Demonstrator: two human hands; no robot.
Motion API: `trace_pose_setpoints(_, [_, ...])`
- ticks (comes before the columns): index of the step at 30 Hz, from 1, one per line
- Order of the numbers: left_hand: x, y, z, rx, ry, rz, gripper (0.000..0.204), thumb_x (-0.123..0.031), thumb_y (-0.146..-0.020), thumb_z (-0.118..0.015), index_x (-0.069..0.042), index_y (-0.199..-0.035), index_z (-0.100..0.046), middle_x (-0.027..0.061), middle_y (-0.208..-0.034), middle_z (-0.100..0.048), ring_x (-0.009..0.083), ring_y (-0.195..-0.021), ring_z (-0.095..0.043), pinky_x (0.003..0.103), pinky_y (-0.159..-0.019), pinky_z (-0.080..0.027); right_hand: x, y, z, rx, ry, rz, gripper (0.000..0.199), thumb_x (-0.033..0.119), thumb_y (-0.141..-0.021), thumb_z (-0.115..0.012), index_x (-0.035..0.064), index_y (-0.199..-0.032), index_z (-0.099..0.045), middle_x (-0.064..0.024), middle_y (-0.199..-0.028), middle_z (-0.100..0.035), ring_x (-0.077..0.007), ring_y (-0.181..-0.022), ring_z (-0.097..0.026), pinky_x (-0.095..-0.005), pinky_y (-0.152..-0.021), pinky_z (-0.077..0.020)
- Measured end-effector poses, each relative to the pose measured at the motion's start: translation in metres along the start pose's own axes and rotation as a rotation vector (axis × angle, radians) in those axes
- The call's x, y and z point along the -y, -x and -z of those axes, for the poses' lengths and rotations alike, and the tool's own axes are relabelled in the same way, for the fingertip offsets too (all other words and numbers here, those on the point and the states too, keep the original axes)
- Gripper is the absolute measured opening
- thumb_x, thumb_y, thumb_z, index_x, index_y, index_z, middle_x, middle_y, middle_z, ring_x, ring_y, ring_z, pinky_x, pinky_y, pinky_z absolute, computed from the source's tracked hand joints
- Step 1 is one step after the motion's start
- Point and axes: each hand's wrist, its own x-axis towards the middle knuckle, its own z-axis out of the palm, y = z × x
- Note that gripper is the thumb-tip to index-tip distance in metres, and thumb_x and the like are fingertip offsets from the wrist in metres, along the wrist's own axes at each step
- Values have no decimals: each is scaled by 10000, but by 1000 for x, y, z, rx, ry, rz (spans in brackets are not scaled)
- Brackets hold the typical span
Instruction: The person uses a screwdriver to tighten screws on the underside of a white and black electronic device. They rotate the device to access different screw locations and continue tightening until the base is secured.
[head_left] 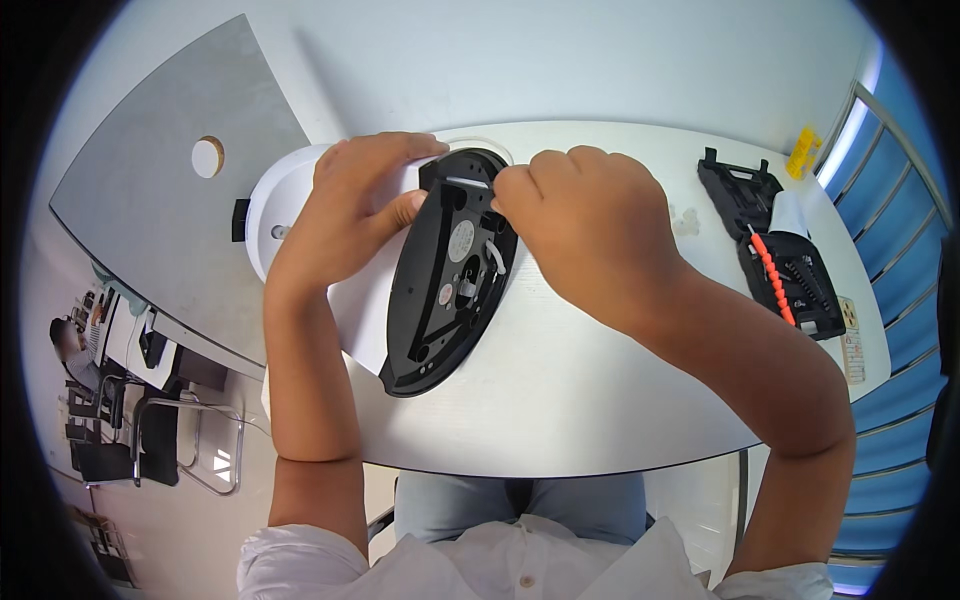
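Over the white table [600, 410], a long black base [425, 275] is tipped up on its side, with its white body [362, 305] just to the left of it. The left hand [345, 205] is closed around the top end, thumb on the black edge. The right hand [590, 215] has its fingers bent together at the other side of that end; I can't tell if they pinch the little silver rod [465, 183] there. To do this well, I'd say the left hand should hold tight so nothing wobbles, and the right should push straight and gently, or the rod might slip. Resting the low end on the table would help too. Off to the right sits an open black tool case [815, 300] with a twisty orange-red stick [772, 275], and a yellow thing [803, 152] is behind it. Left of the white table is a grey table [140, 180] with a round white disc [208, 157]. Farther off, a person [80, 355] sits by a desk, near a black chair [158, 440].
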Motion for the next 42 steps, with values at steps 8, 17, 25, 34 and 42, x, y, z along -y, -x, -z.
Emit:
trace_pose_setpoints(8, [1,3,5,47,-73,-54,405,-353,-890,-582,-100,-1207,-578,64,-1206,-606,273,-1124,-531,384,-980,-352,-22,-20,18,410,-772,-307,232,218,-865,-496,40,-730,-561,-88,-596,-572,-163,-562,-553,-301,-457,-379])
trace_pose_setpoints(17, [-6,5,1,18,-103,47,377,-388,-917,-507,-119,-1170,-583,54,-1169,-603,254,-1119,-506,410,-1025,-269,-32,-30,21,607,-830,-390,163,213,-869,-538,99,-755,-516,-19,-556,-501,-126,-487,-454,-269,-453,-338])
trace_pose_setpoints(25, [-5,9,1,32,-85,99,412,-430,-924,-491,-123,-1186,-575,44,-1160,-595,240,-1161,-478,448,-1067,-227,-2,-12,19,81,-143,-38,182,182,-814,-645,48,-751,-540,-82,-595,-526,-200,-564,-521,-319,-483,-390])
trace_pose_setpoints(34, [-3,10,0,30,-114,90,453,-463,-912,-497,-148,-1228,-572,31,-1222,-584,235,-1192,-463,481,-1072,-212,-25,-31,21,663,-1054,-661,331,306,-918,-467,66,-702,-539,-1,-558,-439,-97,-517,-389,-254,-502,-320])
trace_pose_setpoints(42, [-4,9,-3,23,-106,101,478,-505,-904,-491,-159,-1220,-586,32,-1220,-591,241,-1198,-467,505,-1072,-205,-5,-23,25,240,3,-68,274,312,-876,-597,108,-705,-533,-61,-589,-554,-252,-552,-558,-362,-479,-415])
